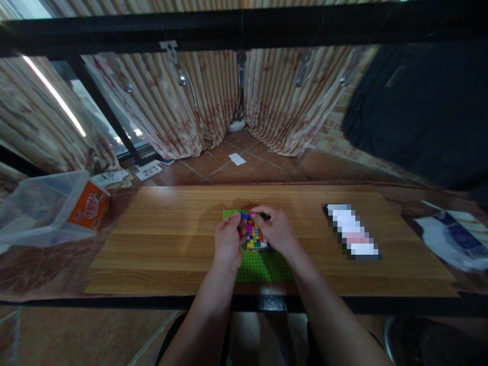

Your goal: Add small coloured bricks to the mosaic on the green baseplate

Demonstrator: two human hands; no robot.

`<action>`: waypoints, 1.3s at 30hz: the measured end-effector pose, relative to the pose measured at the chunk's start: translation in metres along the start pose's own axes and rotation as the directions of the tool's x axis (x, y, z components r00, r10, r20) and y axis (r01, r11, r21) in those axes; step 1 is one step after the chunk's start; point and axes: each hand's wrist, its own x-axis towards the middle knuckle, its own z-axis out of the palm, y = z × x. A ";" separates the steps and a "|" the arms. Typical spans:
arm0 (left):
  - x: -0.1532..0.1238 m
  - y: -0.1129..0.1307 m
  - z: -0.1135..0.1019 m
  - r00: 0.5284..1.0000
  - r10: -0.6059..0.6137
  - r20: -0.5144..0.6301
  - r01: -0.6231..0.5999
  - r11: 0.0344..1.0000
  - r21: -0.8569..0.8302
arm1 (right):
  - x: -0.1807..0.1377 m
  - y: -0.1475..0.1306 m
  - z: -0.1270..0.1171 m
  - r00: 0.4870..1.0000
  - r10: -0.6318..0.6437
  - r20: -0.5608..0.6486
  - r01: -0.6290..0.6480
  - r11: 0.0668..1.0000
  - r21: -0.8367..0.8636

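Observation:
A green studded baseplate [263,267] lies on the wooden board in front of me. On it is a block of small multicoloured toy bricks [256,235], with yellow, red, purple, blue and white among them. My left hand [229,239] is closed at the block's left edge, its thumb near blue bricks at the far corner and its fingertips curled against the side. Over the far right part of the block, my right hand [276,229] is bent in a pinch. Whatever lies between its fingertips is too small and partly hidden to name.
A phone with a blurred screen [353,231] lies on the wooden board [163,239] to the right. At the left stands a clear plastic bin [41,203] with an orange label. Crumpled plastic packaging [453,236] lies far right. Striped curtains [206,101] hang beyond the table.

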 end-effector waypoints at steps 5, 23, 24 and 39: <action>0.000 0.000 0.000 1.000 0.014 0.012 -0.014 1.000 -0.001 | 0.000 0.002 0.001 1.000 0.026 -0.004 -0.026 0.997 0.071; -0.001 -0.002 0.000 0.999 0.036 -0.002 -0.036 0.998 0.042 | 0.001 0.003 0.004 0.998 0.061 -0.020 -0.059 0.995 0.078; -0.001 -0.001 0.000 0.999 0.037 -0.004 -0.037 0.998 0.041 | 0.001 0.002 0.004 0.998 0.054 -0.026 -0.052 0.997 0.063; -0.001 -0.001 0.001 0.999 0.034 0.015 -0.034 0.999 0.020 | -0.001 0.007 0.000 0.999 0.003 0.040 -0.005 0.999 0.050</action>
